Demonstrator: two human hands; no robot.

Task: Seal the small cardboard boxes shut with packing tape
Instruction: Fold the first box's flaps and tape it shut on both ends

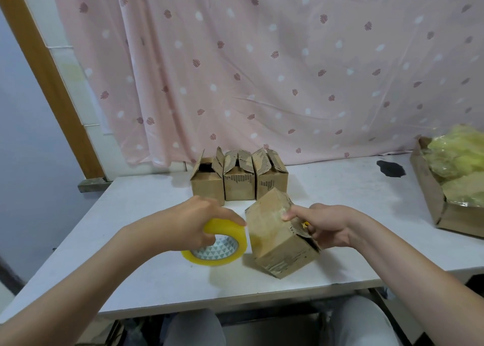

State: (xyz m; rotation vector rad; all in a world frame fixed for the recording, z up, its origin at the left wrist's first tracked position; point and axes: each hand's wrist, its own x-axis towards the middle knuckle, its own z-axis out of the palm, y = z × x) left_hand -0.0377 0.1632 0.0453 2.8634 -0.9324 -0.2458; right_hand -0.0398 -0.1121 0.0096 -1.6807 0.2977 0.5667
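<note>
My left hand (188, 221) has its fingers (230, 216) curled over the top of the yellow tape roll (218, 243), which stands tilted on the white surface (146, 275). My right hand (324, 225) pinches the closed cardboard box (277, 234) at its right side, thumb on top, with a small yellow object (305, 224) tucked in the fingers. The box sits tipped just right of the roll. Behind them three open boxes (239, 179) stand in a row; far right lies a carton of yellowish plastic (455, 178).
</note>
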